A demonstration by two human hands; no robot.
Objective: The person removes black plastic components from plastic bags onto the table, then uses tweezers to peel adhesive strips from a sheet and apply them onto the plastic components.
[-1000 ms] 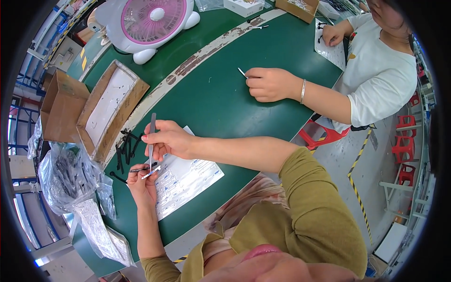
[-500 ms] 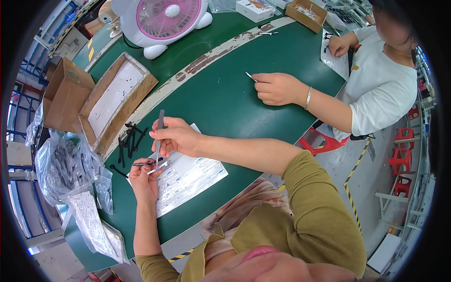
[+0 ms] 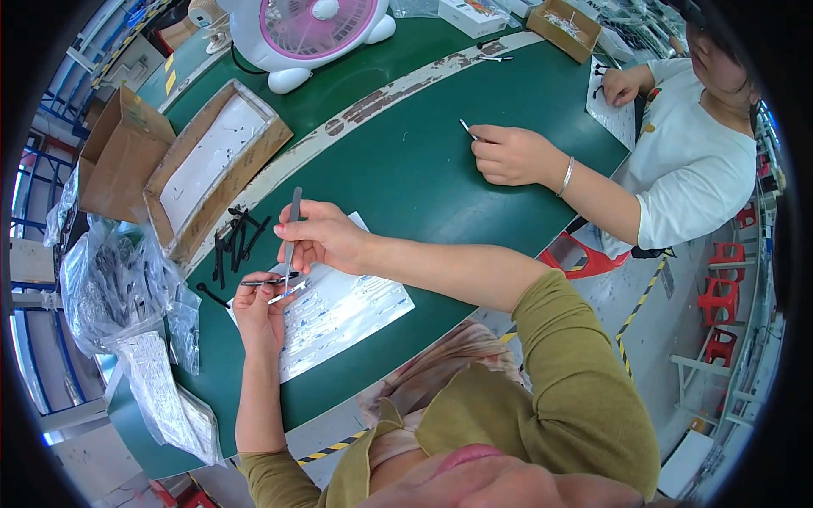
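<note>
Looks like a factory workshop, judging by the long green worktable (image 3: 406, 182) shared with a co-worker (image 3: 699, 173), the cardboard box (image 3: 127, 161) and plastic bag (image 3: 93, 326) of small black parts (image 3: 114, 262), the red stools (image 3: 718, 298) and the yellow-and-black floor tape (image 3: 641, 306).

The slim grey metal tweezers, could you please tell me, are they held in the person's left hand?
No, the person's right hand grips the slim grey metal tweezers.

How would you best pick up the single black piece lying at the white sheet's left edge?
Pinch the black piece across its slim stem, probably from above: it seems to lie flat, long and thin, with a rounder knob at its left end.
</note>
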